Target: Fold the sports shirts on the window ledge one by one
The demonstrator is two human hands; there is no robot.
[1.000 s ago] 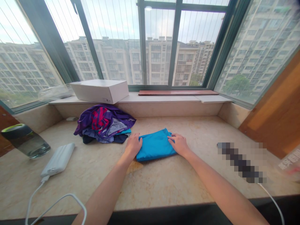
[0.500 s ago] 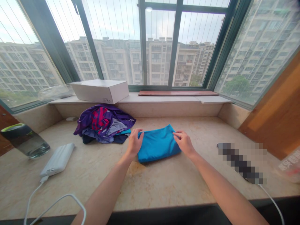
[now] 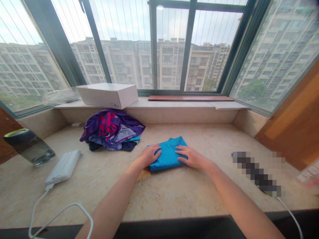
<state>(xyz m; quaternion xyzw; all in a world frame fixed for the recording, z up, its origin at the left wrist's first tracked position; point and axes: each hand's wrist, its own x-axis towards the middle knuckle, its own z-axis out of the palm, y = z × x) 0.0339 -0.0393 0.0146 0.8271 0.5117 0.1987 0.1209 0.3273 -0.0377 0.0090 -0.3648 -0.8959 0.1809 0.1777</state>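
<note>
A folded bright blue cloth (image 3: 168, 152) lies on the beige marble ledge (image 3: 174, 189) in front of me. My left hand (image 3: 149, 155) rests flat on its left half, fingers stretched out. On its right half lies my right hand (image 3: 190, 157), also flat with the fingers extended. Neither hand grips the cloth; both press down on top of it. The cloth's far edge shows between and beyond the hands.
A heap of purple, pink and grey clothes (image 3: 112, 130) lies to the left. A white power bank (image 3: 63, 166) with a cable and a dark bottle (image 3: 28, 146) sit at far left. A white box (image 3: 107, 95) stands on the sill. A blurred dark object (image 3: 256, 173) lies to the right.
The hands held the cloth's side edges and lifted it slightly; now both lie flat on top, closer together, and the cloth looks narrower.
</note>
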